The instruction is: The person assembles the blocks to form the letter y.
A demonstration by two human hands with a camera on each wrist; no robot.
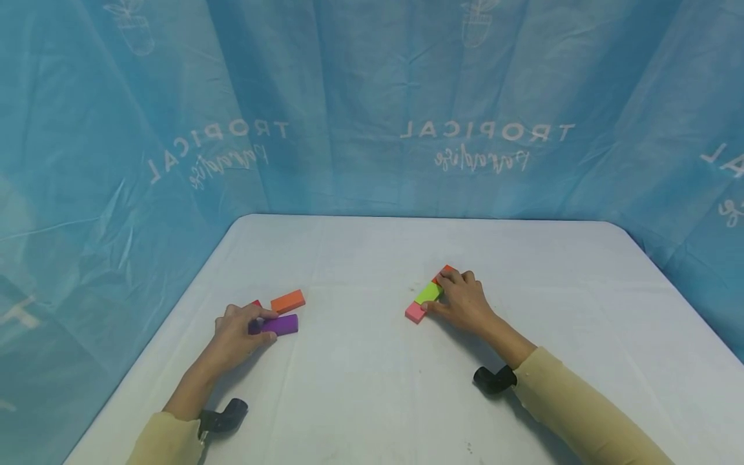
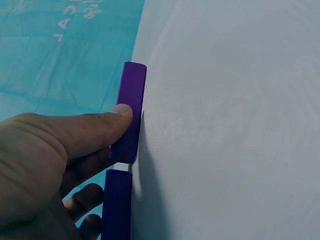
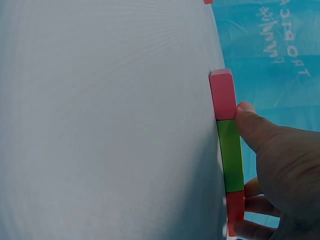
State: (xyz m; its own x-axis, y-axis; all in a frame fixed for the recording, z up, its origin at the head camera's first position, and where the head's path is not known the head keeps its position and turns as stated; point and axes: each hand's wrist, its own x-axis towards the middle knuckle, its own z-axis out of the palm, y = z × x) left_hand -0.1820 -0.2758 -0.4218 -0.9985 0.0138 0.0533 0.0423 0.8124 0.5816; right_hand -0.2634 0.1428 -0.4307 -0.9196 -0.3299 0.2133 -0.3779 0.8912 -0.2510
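We see two bare hands working well apart from each other over a white worktop (image 1: 360, 387). The left hand (image 1: 236, 334) pinches a purple block (image 1: 281, 325), its thumb laid on one face and fingers behind. Whether that block rests on the cloth or is slightly raised, we cannot tell. A dark blue-purple block (image 2: 117, 205) sits end-on to it, with a narrow gap between the two. Beyond this hand we make out a corner of a red block (image 1: 257, 303), mostly hidden, and near it an orange block (image 1: 288, 301) lies at a slant.

The right hand (image 1: 465, 303) touches a row of three blocks set end to end: a pink block (image 1: 415, 312) nearest us, a green block (image 1: 429, 294) in the middle, a red-orange block (image 1: 447, 267) farthest. Its thumb meets the row by the pink-green joint, and its fingers reach the red-orange piece; whether they grip it, we cannot tell. Behind the worktop we see a blue curtain (image 1: 360, 129) with mirrored lettering.
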